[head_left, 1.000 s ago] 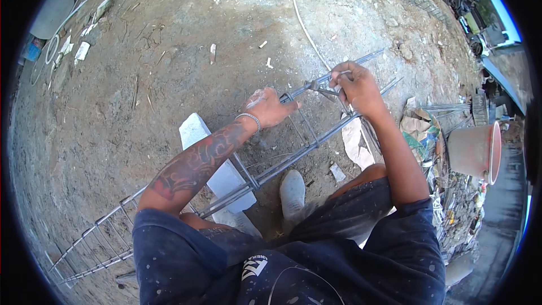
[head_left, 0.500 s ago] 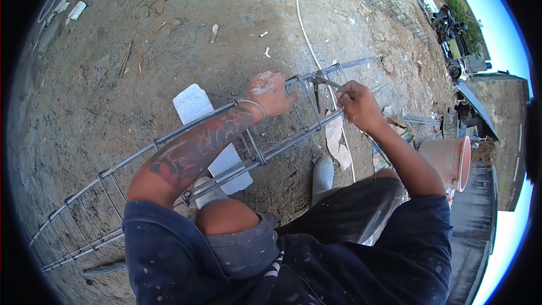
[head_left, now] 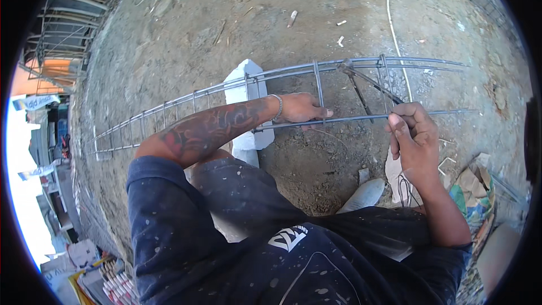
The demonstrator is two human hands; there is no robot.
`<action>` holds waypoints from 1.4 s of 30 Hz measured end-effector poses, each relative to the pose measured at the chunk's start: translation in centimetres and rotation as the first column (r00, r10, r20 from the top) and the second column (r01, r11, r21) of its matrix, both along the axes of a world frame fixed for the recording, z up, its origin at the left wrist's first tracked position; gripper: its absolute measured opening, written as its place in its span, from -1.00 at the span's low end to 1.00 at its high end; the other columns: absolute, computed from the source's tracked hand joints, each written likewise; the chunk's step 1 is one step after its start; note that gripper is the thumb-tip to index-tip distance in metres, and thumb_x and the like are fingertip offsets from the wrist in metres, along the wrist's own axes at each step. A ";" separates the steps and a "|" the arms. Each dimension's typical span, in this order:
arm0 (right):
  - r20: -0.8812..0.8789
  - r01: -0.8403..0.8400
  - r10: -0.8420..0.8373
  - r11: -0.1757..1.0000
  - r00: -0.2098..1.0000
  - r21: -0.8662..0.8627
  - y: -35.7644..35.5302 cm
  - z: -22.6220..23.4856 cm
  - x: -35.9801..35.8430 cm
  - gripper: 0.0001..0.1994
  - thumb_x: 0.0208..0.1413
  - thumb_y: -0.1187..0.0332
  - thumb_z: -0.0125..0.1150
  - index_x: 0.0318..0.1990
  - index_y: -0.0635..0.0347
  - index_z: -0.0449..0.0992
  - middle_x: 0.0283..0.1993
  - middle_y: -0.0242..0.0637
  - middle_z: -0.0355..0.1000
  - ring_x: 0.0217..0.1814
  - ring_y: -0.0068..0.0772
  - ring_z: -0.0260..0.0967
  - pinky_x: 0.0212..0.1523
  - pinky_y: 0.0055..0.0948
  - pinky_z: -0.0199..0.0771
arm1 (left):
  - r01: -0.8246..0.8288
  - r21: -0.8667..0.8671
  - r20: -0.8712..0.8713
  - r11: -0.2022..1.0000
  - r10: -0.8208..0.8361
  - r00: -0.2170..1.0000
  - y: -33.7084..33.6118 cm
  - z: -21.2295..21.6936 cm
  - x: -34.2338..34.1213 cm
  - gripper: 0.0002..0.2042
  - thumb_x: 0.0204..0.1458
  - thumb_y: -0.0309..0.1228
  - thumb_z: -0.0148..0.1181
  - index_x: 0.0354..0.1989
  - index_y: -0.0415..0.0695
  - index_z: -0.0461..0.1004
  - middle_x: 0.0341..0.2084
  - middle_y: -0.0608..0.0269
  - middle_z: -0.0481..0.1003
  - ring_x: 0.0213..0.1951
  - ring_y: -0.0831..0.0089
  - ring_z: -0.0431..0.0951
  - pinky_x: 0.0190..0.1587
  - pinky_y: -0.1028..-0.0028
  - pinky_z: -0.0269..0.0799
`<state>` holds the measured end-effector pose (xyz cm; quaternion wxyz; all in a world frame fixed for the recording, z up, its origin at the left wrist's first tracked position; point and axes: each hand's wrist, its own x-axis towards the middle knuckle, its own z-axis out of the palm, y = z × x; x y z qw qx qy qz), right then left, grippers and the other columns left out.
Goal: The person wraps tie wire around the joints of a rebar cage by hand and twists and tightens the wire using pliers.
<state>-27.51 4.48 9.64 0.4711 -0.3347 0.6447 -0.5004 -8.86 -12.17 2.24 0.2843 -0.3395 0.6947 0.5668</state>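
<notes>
Holding the pincers [head_left: 346,68] by one handle, the right hand [head_left: 416,135] could lose them if the loose other handle [head_left: 360,96] snags the metal cage [head_left: 318,82] gripped by the left hand [head_left: 300,107].

The left hand [head_left: 299,108] grips, its forearm [head_left: 217,121] slanting rightward, while the right hand [head_left: 416,135] pinches, fingers [head_left: 419,114] curled.

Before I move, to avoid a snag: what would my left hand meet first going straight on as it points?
Past the stirrup beside it, your left hand would probably meet the V-shaped tool's left leg first; depth is unclear.
</notes>
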 end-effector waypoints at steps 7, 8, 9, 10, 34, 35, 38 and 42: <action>0.109 -0.177 0.186 0.981 0.977 -0.084 1.1 -3.0 -3.5 -0.91 0.10 0.46 0.05 -0.27 0.27 0.36 -0.51 -0.40 0.34 -0.63 -0.78 0.13 -0.62 -0.72 0.14 | -0.165 -0.145 0.105 0.976 0.181 0.978 2.0 0.5 1.8 -0.55 0.08 -0.04 -0.01 -0.38 -0.28 0.45 -0.52 0.26 0.44 -0.42 0.51 0.36 -0.32 0.50 0.29; 0.096 -0.186 0.201 0.971 0.975 -0.148 1.1 -3.1 -3.6 -0.91 0.10 0.45 0.06 -0.27 0.27 0.36 -0.51 -0.40 0.34 -0.62 -0.78 0.13 -0.62 -0.72 0.14 | -0.162 -0.150 0.108 0.975 0.179 0.978 2.4 0.4 2.3 -0.55 0.08 -0.04 -0.01 -0.38 -0.28 0.45 -0.52 0.26 0.44 -0.42 0.51 0.36 -0.32 0.50 0.29; 0.085 -0.180 0.195 0.971 0.977 -0.155 1.1 -3.2 -3.9 -0.91 0.10 0.45 0.06 -0.27 0.27 0.36 -0.51 -0.40 0.34 -0.62 -0.78 0.13 -0.62 -0.72 0.14 | -0.178 -0.204 0.033 0.963 0.188 0.982 2.9 0.3 2.4 -0.56 0.08 -0.05 -0.01 -0.40 -0.28 0.45 -0.53 0.25 0.44 -0.43 0.50 0.36 -0.32 0.50 0.29; 0.094 -0.190 0.203 0.973 0.975 -0.127 1.1 -3.2 -4.2 -0.90 0.09 0.45 0.06 -0.27 0.27 0.35 -0.51 -0.40 0.34 -0.60 -0.77 0.14 -0.60 -0.71 0.16 | -0.196 -0.253 -0.048 0.948 0.190 0.981 3.3 0.0 2.4 -0.57 0.08 -0.06 -0.01 -0.43 -0.28 0.45 -0.54 0.25 0.44 -0.43 0.48 0.36 -0.32 0.49 0.28; -0.944 -0.111 0.323 0.943 0.073 0.314 -1.6 -5.1 -4.8 -0.70 0.01 0.11 0.09 -0.33 0.19 0.48 -0.38 -0.06 0.43 -0.24 -0.04 0.41 -0.26 -0.16 0.39 | -0.177 -0.460 -0.372 0.870 -0.008 0.928 7.4 -3.2 -11.7 -0.50 -0.17 -0.06 0.10 -0.20 -0.27 0.47 -0.20 -0.13 0.46 -0.11 0.06 0.47 -0.05 0.21 0.35; -0.931 -0.077 0.357 0.933 0.079 0.352 -1.7 -4.8 -5.0 -0.72 0.02 0.14 0.07 -0.35 0.18 0.47 -0.39 -0.07 0.43 -0.26 -0.03 0.41 -0.26 -0.14 0.38 | -0.187 -0.443 -0.364 0.877 0.015 0.931 7.6 -2.5 -11.7 -0.52 -0.17 -0.07 0.09 -0.22 -0.26 0.48 -0.21 -0.11 0.47 -0.12 0.07 0.48 -0.07 0.22 0.36; -0.953 -0.074 0.299 0.953 0.055 0.295 -1.7 -4.1 -4.1 -0.75 0.04 0.17 0.04 -0.40 0.18 0.46 -0.40 -0.11 0.44 -0.31 -0.01 0.40 -0.29 -0.13 0.38 | -0.286 -0.426 -0.399 0.858 0.106 0.911 7.4 -2.6 -11.8 -0.56 -0.15 -0.07 0.09 -0.27 -0.22 0.51 -0.25 -0.05 0.49 -0.15 0.08 0.50 -0.11 0.23 0.39; -0.968 -0.066 0.250 0.966 0.016 0.248 -1.4 -3.3 -3.0 -0.76 0.02 0.18 0.06 -0.43 0.18 0.46 -0.43 -0.13 0.44 -0.34 -0.03 0.41 -0.34 -0.14 0.38 | -0.405 -0.456 -0.421 0.793 0.209 0.883 7.9 -3.3 -12.1 -0.56 -0.11 -0.04 0.07 -0.27 -0.20 0.52 -0.30 -0.03 0.51 -0.19 0.09 0.52 -0.16 0.24 0.40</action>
